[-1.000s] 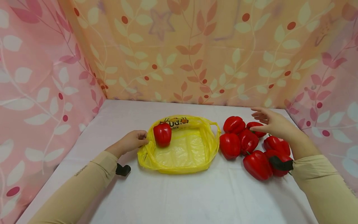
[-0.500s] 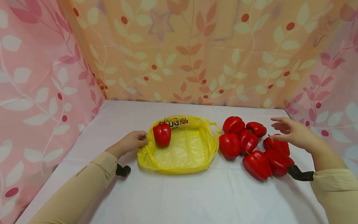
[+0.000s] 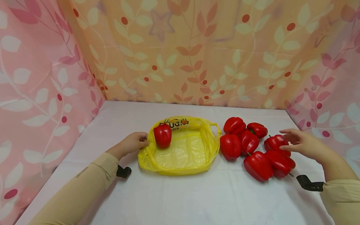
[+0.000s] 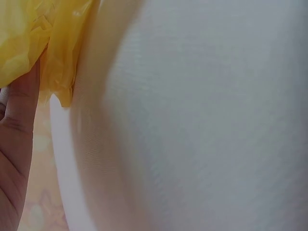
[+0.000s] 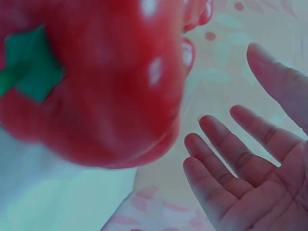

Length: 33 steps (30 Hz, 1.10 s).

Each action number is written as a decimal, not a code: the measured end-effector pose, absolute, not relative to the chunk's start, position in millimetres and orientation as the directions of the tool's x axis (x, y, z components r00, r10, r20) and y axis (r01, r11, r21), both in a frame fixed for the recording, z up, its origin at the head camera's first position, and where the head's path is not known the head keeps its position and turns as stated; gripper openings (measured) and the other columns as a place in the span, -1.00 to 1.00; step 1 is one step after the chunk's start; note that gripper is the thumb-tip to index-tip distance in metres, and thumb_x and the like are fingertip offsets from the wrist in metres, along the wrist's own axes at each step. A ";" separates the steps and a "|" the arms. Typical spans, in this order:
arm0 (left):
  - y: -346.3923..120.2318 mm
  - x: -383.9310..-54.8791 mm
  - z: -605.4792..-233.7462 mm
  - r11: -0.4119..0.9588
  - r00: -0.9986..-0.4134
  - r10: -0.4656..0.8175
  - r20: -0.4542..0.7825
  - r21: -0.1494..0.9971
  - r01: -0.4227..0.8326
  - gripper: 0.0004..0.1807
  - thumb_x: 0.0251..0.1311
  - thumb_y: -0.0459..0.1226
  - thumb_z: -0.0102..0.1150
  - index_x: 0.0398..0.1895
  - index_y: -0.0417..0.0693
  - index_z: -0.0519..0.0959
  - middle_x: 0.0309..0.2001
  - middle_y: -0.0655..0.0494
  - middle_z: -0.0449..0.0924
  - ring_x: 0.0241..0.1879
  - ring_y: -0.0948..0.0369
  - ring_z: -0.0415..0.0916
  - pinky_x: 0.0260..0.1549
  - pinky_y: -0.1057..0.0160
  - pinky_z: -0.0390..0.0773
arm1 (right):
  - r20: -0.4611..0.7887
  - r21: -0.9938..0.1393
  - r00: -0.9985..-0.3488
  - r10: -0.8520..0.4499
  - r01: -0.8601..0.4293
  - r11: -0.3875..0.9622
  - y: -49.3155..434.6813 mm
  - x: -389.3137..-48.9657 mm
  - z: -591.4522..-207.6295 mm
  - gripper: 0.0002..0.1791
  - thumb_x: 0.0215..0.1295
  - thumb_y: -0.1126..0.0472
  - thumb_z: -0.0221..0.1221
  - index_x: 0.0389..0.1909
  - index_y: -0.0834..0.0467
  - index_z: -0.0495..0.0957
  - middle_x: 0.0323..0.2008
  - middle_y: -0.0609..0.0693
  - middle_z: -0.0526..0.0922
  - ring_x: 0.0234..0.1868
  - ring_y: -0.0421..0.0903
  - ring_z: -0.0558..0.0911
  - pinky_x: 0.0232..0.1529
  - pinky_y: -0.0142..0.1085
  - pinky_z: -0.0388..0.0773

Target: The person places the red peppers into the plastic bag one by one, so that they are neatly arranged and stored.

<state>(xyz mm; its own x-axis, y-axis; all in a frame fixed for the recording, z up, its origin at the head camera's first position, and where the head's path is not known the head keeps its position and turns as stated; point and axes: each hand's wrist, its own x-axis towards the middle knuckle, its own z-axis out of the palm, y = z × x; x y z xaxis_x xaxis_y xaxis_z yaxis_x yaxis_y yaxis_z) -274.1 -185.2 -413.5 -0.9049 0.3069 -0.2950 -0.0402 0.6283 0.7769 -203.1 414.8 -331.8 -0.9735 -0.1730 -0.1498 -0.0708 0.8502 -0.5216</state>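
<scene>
Beside red peppers (image 3: 254, 147), right hand (image 3: 302, 144) open (l. hand (image 3: 130, 143) pinches yellow bag (image 3: 180, 150))

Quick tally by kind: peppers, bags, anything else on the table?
Red peppers in the bag: 1
Red peppers loose on the table: 7
Yellow plastic bag: 1
Total: 9 things, 8 of them peppers
</scene>
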 end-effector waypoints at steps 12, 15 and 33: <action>-185.0 -273.6 -415.4 0.623 -0.908 0.321 -0.269 0.783 -0.012 -0.90 0.19 -0.27 0.12 -0.31 -0.10 0.47 -0.47 0.03 0.43 -0.43 0.13 0.36 -0.44 0.29 0.39 | -0.179 -0.519 -0.973 -0.143 -0.030 0.854 436.5 -206.6 -354.4 -0.14 0.07 0.01 0.27 0.29 0.30 0.11 0.15 0.46 0.21 0.08 0.45 0.24 -0.26 0.05 0.54; -184.6 -273.6 -415.2 0.625 -0.909 0.314 -0.273 0.780 -0.018 -0.90 0.19 -0.27 0.12 -0.30 -0.10 0.47 -0.46 0.03 0.43 -0.43 0.14 0.36 -0.43 0.29 0.39 | -0.186 -0.517 -0.973 -0.139 -0.023 0.855 440.9 -207.0 -360.8 -0.14 0.06 0.01 0.27 0.31 0.28 0.10 0.15 0.45 0.19 0.08 0.45 0.23 -0.26 0.06 0.54; -183.7 -274.5 -415.9 0.625 -0.907 0.312 -0.284 0.780 -0.029 -0.90 0.18 -0.26 0.13 -0.29 -0.09 0.48 -0.44 0.03 0.45 -0.41 0.13 0.37 -0.41 0.29 0.40 | -0.168 -0.521 -0.956 -0.240 -0.120 0.845 448.9 -214.7 -375.0 0.01 -0.04 0.15 0.32 0.38 0.23 -0.06 0.18 0.44 0.15 0.04 0.42 0.30 -0.18 0.11 0.49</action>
<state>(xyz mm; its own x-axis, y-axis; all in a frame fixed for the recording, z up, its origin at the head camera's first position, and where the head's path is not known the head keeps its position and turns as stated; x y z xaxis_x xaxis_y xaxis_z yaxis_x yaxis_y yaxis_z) -274.5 -183.7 -415.9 -0.9069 0.3117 -0.2835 -0.0291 0.6250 0.7801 -214.7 448.9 -375.0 -0.9561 -0.2401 -0.1683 -0.1203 0.8448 -0.5215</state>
